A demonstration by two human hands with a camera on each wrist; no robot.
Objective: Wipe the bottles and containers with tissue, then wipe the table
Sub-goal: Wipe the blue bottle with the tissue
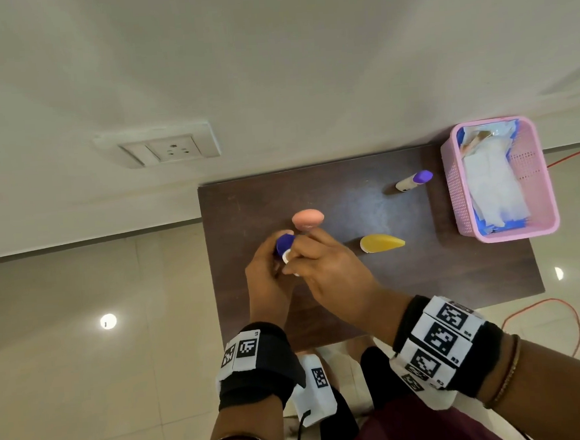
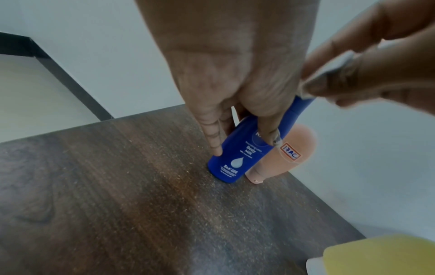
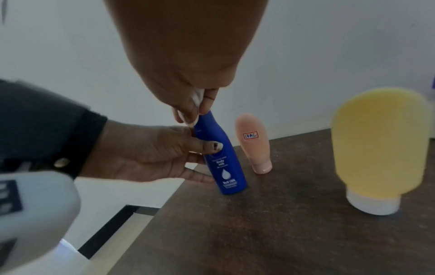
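Both closing on one upright blue bottle (image 3: pixel 220 154): left hand (image 3: pixel 150 154) gripping its body from beside, right hand (image 3: pixel 188 74) pinching tissue (image 3: pixel 194 104) against its neck from above.

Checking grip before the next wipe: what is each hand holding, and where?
The left hand grips the blue bottle round its middle, base on the table. The right hand pinches a tissue against the bottle's neck.
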